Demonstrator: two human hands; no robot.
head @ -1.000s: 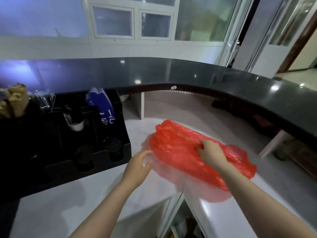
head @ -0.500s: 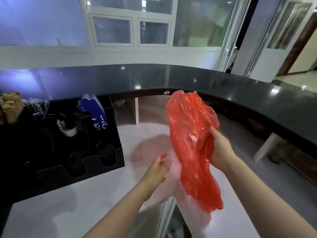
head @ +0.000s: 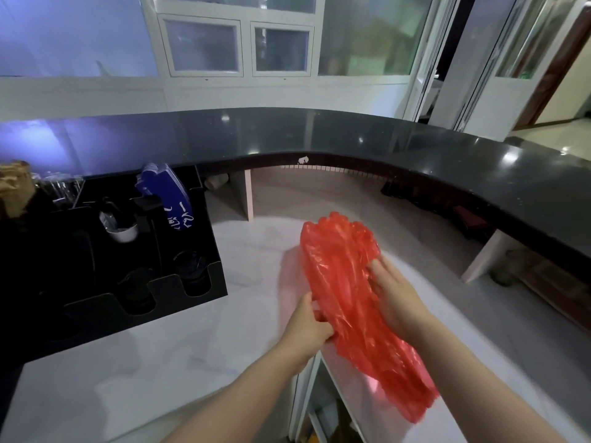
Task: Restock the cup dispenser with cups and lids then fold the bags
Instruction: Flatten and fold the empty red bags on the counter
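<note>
A crumpled red plastic bag (head: 348, 282) stretches lengthwise over the white counter (head: 249, 251), its lower end hanging past the counter's near edge. My left hand (head: 308, 327) pinches the bag's left edge from the side. My right hand (head: 395, 298) lies on the bag's right side with fingers spread and fairly straight. The black cup dispenser (head: 128, 260) stands to the left, with dark lids in its round front slots (head: 192, 273) and a blue stack of cups (head: 166, 196) leaning at its back.
A dark curved raised counter (head: 351, 139) wraps around the back and right. A small white cup (head: 120, 230) sits in the dispenser; brown paper (head: 16, 187) and clear plastic items lie at far left. An open gap (head: 319, 410) splits the white counter below my hands.
The bag was lifted off the counter by my right hand, then brought down again lengthwise. My left hand moved in and took hold of its left edge.
</note>
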